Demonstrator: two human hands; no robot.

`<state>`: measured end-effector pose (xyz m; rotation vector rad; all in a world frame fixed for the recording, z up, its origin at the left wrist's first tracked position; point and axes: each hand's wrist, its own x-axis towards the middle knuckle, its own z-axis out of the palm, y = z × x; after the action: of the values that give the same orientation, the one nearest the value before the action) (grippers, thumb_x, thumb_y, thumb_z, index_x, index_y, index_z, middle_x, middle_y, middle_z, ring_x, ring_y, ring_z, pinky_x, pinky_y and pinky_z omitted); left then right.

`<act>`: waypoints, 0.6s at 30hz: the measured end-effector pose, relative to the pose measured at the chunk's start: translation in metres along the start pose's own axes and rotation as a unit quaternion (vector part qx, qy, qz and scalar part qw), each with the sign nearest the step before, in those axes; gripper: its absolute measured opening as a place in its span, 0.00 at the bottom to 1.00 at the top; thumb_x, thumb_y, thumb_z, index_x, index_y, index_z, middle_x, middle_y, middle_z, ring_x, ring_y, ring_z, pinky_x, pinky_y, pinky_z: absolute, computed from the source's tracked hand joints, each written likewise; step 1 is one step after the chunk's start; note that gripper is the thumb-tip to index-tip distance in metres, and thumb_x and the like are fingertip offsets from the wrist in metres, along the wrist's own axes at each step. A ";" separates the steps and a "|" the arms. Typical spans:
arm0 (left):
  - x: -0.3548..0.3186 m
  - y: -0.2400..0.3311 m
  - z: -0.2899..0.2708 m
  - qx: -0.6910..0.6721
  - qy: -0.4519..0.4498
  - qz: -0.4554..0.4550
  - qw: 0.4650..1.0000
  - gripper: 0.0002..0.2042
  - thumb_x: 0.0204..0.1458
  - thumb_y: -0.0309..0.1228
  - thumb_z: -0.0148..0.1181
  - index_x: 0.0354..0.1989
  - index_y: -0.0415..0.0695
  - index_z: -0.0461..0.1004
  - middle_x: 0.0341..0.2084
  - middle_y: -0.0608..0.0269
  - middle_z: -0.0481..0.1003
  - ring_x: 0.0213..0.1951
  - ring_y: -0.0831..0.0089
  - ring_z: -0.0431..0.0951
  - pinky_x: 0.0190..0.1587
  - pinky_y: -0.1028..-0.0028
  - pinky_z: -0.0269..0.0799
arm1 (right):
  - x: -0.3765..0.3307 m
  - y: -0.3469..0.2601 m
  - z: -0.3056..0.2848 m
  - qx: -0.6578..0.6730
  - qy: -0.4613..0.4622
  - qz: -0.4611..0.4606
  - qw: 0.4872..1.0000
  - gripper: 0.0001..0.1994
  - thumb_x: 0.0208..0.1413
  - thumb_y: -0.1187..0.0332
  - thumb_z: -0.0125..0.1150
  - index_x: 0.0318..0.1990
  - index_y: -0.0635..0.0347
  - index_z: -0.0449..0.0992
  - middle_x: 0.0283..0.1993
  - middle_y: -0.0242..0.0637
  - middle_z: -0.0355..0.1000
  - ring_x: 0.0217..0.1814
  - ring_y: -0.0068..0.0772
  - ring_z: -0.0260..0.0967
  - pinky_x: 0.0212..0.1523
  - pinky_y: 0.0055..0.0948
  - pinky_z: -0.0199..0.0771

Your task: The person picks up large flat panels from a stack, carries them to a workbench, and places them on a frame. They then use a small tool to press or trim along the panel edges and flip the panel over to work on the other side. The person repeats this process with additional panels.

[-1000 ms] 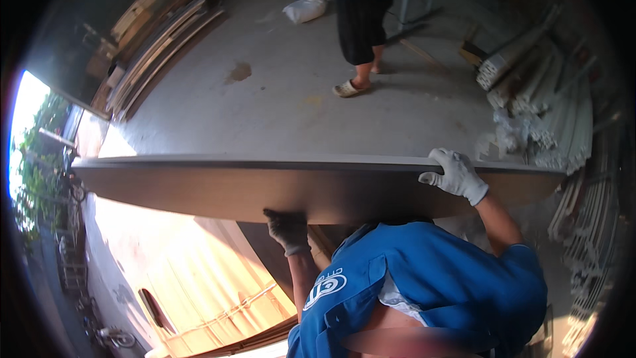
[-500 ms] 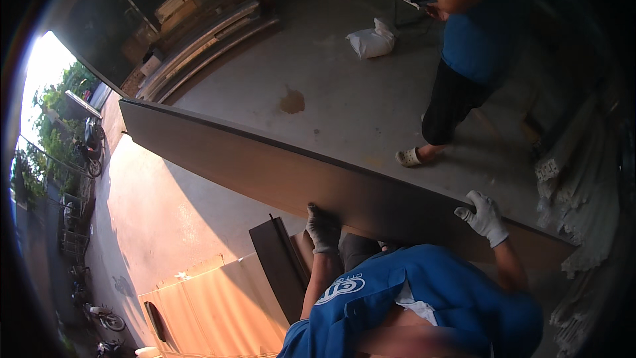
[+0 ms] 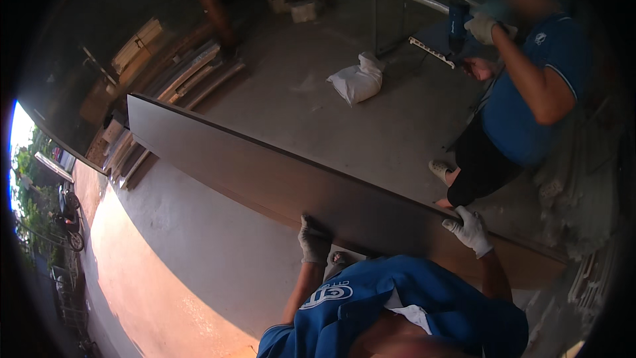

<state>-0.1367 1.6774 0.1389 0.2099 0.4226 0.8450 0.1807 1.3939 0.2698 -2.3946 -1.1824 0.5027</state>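
A long, flat brown-grey panel (image 3: 265, 176) stretches across the middle of the view, from the far left to the near right. Closed over its near lower edge is my left hand (image 3: 314, 241), in a grey glove with the thumb on the panel's face. My right hand (image 3: 470, 232), in a whitish glove, grips the upper edge farther right. The panel is held tilted in front of my body, clear of my feet as far as I can see. The fingers behind the panel are partly hidden.
At the right, a co-worker in a blue shirt (image 3: 523, 126) holds a blue power drill (image 3: 458, 25) over a pale-edged piece (image 3: 430, 52). A white sack (image 3: 358, 81) lies on the floor beyond the panel. Stacked boards (image 3: 192, 76) are at the far left; a metal-framed table (image 3: 377, 20) stands behind.
My view and the panel have swung to the right relative to the floor. The orange-lit sheet and dark pieces at lower left have mostly left view. Both hands keep their grip.
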 end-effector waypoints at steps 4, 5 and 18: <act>0.130 0.060 0.016 0.043 0.028 -0.010 0.999 0.24 0.64 0.46 0.55 0.60 0.41 0.69 0.57 0.59 0.71 0.61 0.63 0.68 0.70 0.61 0.57 | 0.089 -0.041 0.037 0.038 0.115 0.002 0.993 0.35 0.51 0.33 0.62 0.43 0.61 0.78 0.39 0.46 0.78 0.42 0.49 0.77 0.44 0.44 0.74; 0.163 0.071 0.017 0.046 0.022 -0.017 0.999 0.24 0.64 0.46 0.56 0.60 0.40 0.69 0.57 0.59 0.71 0.61 0.63 0.68 0.70 0.61 0.57 | 0.112 -0.048 0.048 0.024 0.135 0.016 0.990 0.33 0.51 0.34 0.63 0.42 0.61 0.79 0.38 0.46 0.78 0.41 0.47 0.77 0.43 0.43 0.74; 0.576 0.191 0.133 0.128 0.011 -0.187 0.974 0.22 0.58 0.42 0.65 0.56 0.43 0.73 0.52 0.64 0.76 0.57 0.62 0.72 0.65 0.61 0.64 | 0.429 -0.135 0.084 0.212 0.111 0.185 0.953 0.22 0.55 0.47 0.67 0.35 0.62 0.78 0.24 0.28 0.65 0.28 0.22 0.60 0.30 0.29 0.60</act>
<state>0.1311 2.2374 0.1636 0.3470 0.5718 0.4216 0.2963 1.8326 0.2112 -2.2185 -0.4664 0.5219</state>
